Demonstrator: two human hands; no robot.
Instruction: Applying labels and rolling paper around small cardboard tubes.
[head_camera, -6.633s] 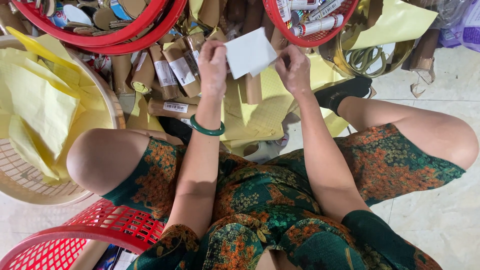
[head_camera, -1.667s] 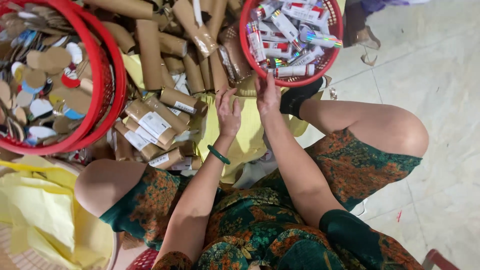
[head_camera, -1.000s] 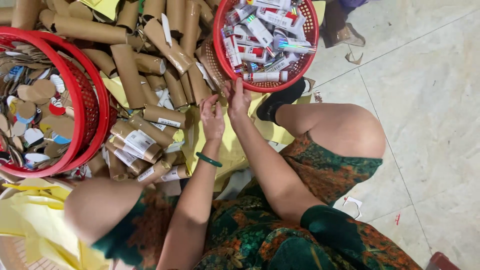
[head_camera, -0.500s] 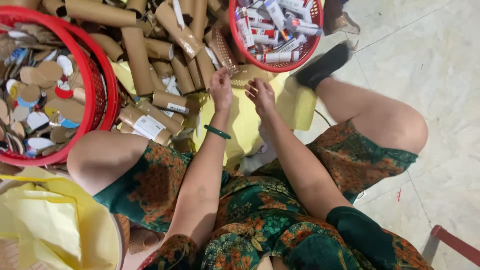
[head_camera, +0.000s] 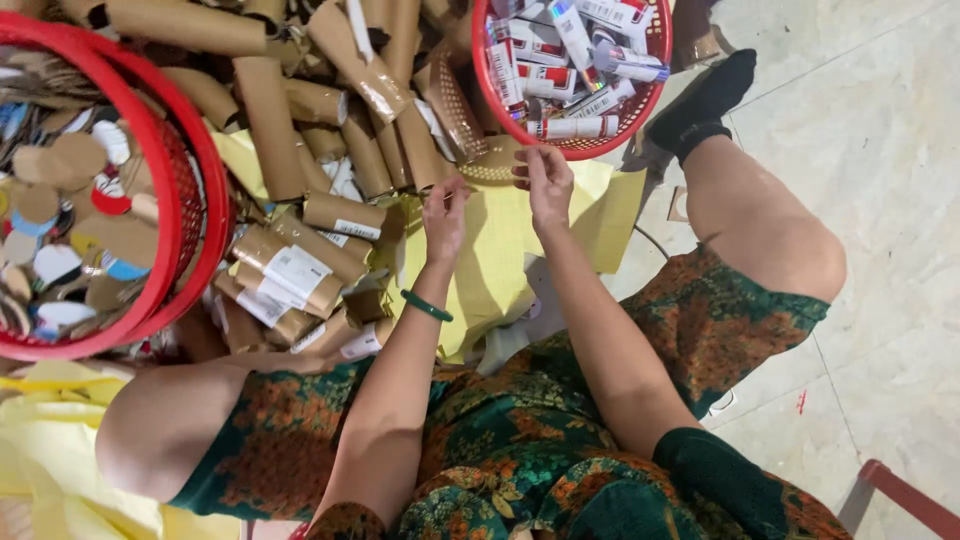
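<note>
Brown and woven, a small round disc-shaped piece (head_camera: 492, 168) is held between the two hands just below the rim of a red basket (head_camera: 600, 143) that is filled with white and red tubes (head_camera: 575, 127). The left hand (head_camera: 445, 210) is seen with its fingers pinched narrowly at the disc's left edge, a green bangle (head_camera: 427, 306) being worn on that wrist. The right hand (head_camera: 547, 182) is closed on the disc's right side, its fingers curled tightly around the edge. Beneath both hands yellow paper sheets (head_camera: 520, 240) are spread over the floor. To the left, a heap of brown cardboard tubes (head_camera: 300, 200) is piled, several of them bearing white labels. Further left, a large red basket (head_camera: 190, 200) is stacked inside a second one and is filled with round cardboard cut-outs (head_camera: 70, 190). A patterned green and orange garment (head_camera: 520, 440) is worn by the seated person, and a black sock (head_camera: 705, 100) is seen beside the tube basket on the pale tiled floor (head_camera: 880, 200).
</note>
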